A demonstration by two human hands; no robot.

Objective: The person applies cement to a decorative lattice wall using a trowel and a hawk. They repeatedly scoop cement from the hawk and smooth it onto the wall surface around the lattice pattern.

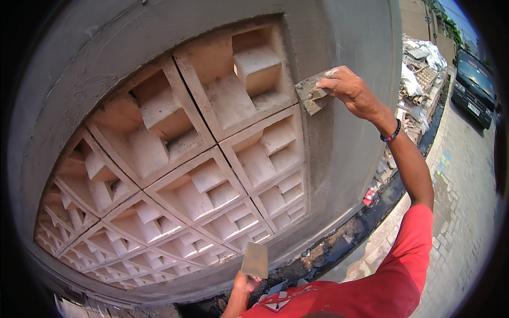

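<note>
High on the wall, my right hand [356, 91] grips a small rectangular plastering float [313, 94], grey and smeared with mortar. Its face touches the cement strip [321, 139] beside the upper right ventilation blocks [233, 74]; this strip looks darker and rougher than the smooth grey wall [366, 116] to its right. Low down, close to my body, my left hand [245, 282] is closed round the lower end of a flat rectangular board [255, 259], brownish grey. That board is held apart from the wall, and the fingers behind it are partly hidden.
Pale, hollow ventilation blocks fill a framed opening. A dark ditch [360, 228] runs along the wall's foot. Rubble and sacks [419, 79] are heaped to the right, beside a paved road [461, 212] where a dark vehicle [473, 87] stands.
</note>
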